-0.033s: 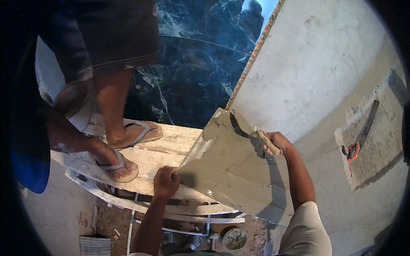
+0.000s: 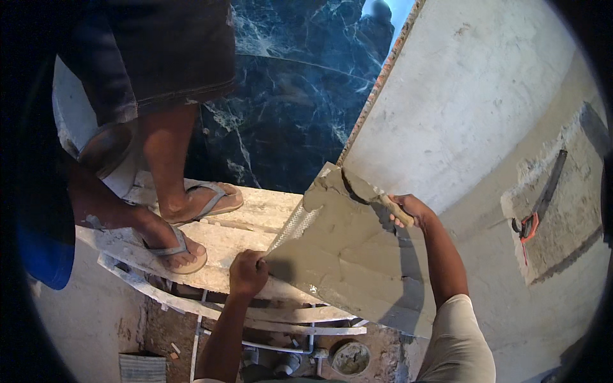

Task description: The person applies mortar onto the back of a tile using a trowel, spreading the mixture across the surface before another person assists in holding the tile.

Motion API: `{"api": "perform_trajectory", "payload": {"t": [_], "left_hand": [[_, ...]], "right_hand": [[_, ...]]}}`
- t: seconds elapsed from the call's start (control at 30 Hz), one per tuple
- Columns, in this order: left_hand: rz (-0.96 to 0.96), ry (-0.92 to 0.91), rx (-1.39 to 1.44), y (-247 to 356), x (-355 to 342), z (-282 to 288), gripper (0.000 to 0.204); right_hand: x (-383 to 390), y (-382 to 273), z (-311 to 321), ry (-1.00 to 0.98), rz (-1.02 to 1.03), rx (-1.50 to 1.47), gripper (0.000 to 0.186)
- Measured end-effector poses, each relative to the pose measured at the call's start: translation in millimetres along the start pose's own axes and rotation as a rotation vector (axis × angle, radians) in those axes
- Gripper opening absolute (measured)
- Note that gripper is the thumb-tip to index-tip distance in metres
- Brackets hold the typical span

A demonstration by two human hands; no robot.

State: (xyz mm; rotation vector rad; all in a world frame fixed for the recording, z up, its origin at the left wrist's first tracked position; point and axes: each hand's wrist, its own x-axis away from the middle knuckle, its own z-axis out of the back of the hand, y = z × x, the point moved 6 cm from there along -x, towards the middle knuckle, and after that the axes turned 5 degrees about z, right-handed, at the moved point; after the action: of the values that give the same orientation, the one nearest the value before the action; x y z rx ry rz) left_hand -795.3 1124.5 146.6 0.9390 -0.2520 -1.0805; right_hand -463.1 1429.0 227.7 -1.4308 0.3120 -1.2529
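Note:
My left hand (image 2: 248,273) grips the left edge of a slab (image 2: 338,268) coated in grey mortar, its white textured surface showing along that edge. Near the slab's top right, my right hand (image 2: 408,210) is closed on the wooden handle of a trowel (image 2: 392,208), whose blade lies in the mortar and is partly buried or shadowed. The slab rests slanted over the right part of the pale wooden planks (image 2: 236,246).
Another person's legs (image 2: 166,159), in sandals, stand on the planks at left. Dark blue marble panels (image 2: 294,108) lie beyond. A pale wall (image 2: 453,89) rises at right, near a hand saw (image 2: 539,204) on a rough patch. Below are pipes and a round bucket (image 2: 350,357).
My right hand and the trowel have shifted slightly up and to the left across the mortar. My left hand stays on the slab's edge.

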Motion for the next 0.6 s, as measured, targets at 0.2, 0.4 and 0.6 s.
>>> {"api": "perform_trajectory", "payload": {"t": [0.2,0.4,0.6], "left_hand": [[-0.068,0.055,0.015,-2.9,2.2,2.6,0.018],[-0.085,0.069,-0.011,-0.3,3.9,6.2,0.020],[-0.017,0.026,-0.026,2.7,1.8,5.8,0.021]], "right_hand": [[-39.8,-10.1,-3.5,-0.222,-0.073,0.119,0.035],[-41.5,-34.3,-17.6,-0.385,-0.201,0.248,0.036],[-35.8,-26.2,-24.4,-0.470,-0.204,0.248,0.042]]}}
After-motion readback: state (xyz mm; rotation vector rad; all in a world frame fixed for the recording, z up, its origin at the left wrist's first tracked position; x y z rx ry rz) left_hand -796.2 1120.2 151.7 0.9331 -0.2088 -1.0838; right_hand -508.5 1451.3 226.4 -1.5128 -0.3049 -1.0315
